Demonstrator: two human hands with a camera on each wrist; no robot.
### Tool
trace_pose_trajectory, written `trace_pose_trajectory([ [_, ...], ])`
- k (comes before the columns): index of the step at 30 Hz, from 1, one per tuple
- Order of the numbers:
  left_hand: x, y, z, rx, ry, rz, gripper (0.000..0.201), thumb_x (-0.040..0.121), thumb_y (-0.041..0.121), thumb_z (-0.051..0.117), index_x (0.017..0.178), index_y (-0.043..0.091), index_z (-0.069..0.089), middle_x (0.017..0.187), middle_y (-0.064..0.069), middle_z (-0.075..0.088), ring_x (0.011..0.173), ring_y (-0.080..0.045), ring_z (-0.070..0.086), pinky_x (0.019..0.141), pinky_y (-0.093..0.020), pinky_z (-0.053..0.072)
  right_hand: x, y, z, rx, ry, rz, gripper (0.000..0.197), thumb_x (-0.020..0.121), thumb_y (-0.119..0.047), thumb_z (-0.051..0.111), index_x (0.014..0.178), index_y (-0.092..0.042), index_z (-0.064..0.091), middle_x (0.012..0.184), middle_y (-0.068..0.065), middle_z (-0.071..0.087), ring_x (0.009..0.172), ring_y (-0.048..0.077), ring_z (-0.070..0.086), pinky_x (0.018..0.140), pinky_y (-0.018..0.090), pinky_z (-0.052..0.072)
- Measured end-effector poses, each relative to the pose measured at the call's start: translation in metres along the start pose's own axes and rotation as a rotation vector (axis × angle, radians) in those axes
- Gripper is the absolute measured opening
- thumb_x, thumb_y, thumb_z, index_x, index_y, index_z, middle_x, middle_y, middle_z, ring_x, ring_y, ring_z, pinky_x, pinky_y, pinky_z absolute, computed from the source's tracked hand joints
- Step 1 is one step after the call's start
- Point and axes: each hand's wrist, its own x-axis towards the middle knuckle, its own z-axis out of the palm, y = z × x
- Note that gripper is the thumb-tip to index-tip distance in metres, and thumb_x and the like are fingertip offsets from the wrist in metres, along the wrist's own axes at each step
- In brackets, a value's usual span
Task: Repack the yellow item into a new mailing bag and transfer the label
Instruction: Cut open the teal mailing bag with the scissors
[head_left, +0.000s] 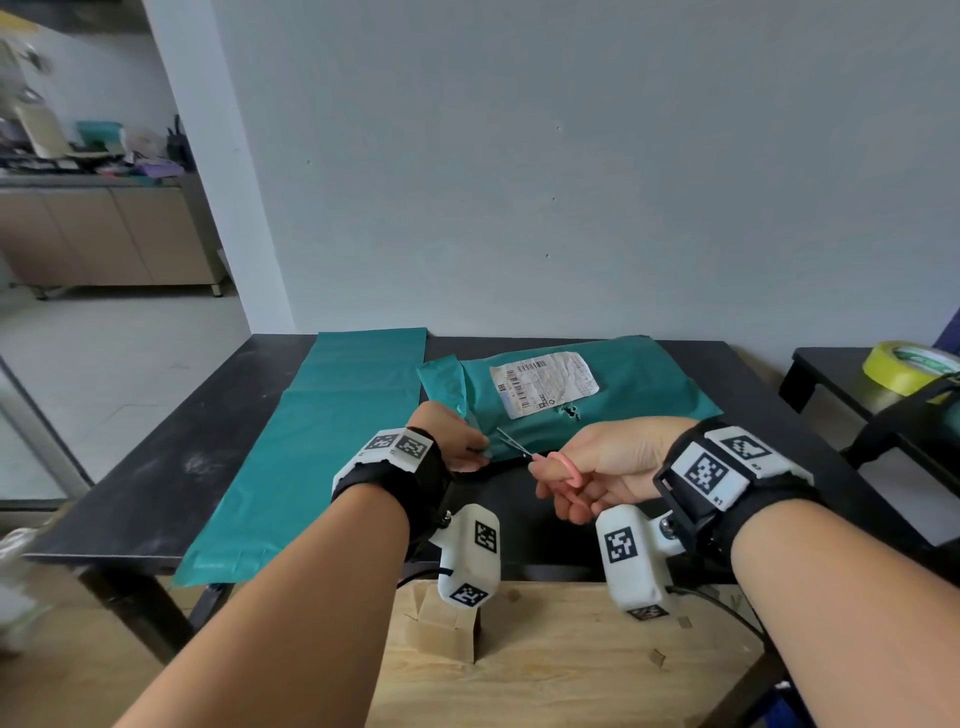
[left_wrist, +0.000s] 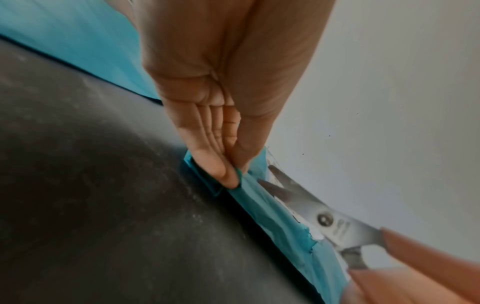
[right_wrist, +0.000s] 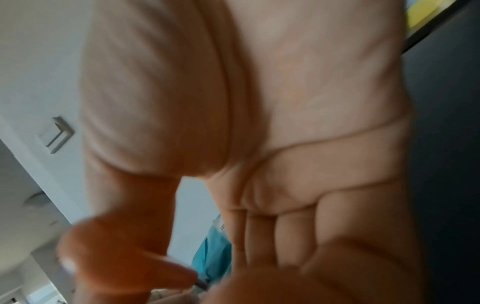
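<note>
A filled teal mailing bag (head_left: 597, 400) lies on the black table (head_left: 156, 467), with a white printed label (head_left: 543, 382) on top and a small tear below the label. My left hand (head_left: 457, 441) pinches the bag's near-left edge (left_wrist: 233, 181) between thumb and fingers. My right hand (head_left: 597, 467) holds pink-handled scissors (head_left: 540, 460), whose blades (left_wrist: 293, 195) stand apart at the bag's edge just right of the left fingers. A flat, empty teal bag (head_left: 311, 441) lies to the left. The yellow item is hidden inside the bag.
A yellow tape roll (head_left: 906, 366) sits on a small black side table at the right. A wooden bench (head_left: 571, 660) with a small cardboard box (head_left: 447, 629) stands in front of the table. The grey wall rises directly behind the table.
</note>
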Motion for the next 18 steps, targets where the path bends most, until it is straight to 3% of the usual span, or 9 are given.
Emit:
trace_pose_trajectory([
  [2,-0.001,0.000,-0.002,-0.087,-0.033,-0.044,0.009,0.086,-0.004,0.062,0.080,-0.001,0.057,0.056,-0.012,0.066,0.048,-0.014,0.066,0.064,-0.029,0.058,0.001,-0.001,0.004,0.012,-0.034,0.000,0.031,0.093,-0.037,0.058,0.092,-0.006,0.060,0.072,0.006,0.062,0.053,0.008,0.060,0.046,0.015,0.047],
  [4,-0.003,0.001,-0.003,-0.100,-0.022,-0.045,0.010,0.086,-0.004,0.063,0.078,0.000,0.058,0.050,-0.007,0.066,0.043,-0.011,0.065,0.057,-0.025,0.057,0.003,-0.001,0.007,0.025,-0.047,0.003,0.031,0.093,-0.037,0.058,0.090,-0.006,0.060,0.072,0.006,0.062,0.053,0.008,0.059,0.046,0.015,0.047],
  [6,-0.002,0.000,-0.005,-0.072,0.012,-0.028,0.014,0.085,-0.001,0.066,0.073,0.003,0.059,0.053,-0.005,0.066,0.040,-0.007,0.062,0.050,-0.021,0.055,0.005,-0.001,0.009,0.048,-0.056,-0.001,0.031,0.092,-0.037,0.058,0.090,-0.006,0.060,0.072,0.007,0.061,0.053,0.009,0.059,0.045,0.015,0.047],
  [14,0.002,-0.004,-0.006,-0.092,0.024,-0.021,0.015,0.087,0.004,0.066,0.074,0.007,0.059,0.069,-0.006,0.065,0.060,-0.012,0.062,0.061,-0.023,0.054,0.012,0.000,0.009,0.104,-0.080,-0.005,0.031,0.093,-0.037,0.057,0.092,-0.005,0.060,0.072,0.007,0.060,0.052,0.009,0.059,0.045,0.015,0.047],
  [18,0.003,-0.003,-0.007,-0.150,0.001,-0.050,0.011,0.087,0.003,0.066,0.081,0.006,0.057,0.070,-0.008,0.064,0.058,-0.012,0.063,0.051,-0.020,0.054,0.016,-0.002,0.010,0.141,-0.079,-0.010,0.032,0.092,-0.037,0.058,0.092,-0.005,0.060,0.071,0.006,0.061,0.051,0.009,0.059,0.043,0.014,0.046],
])
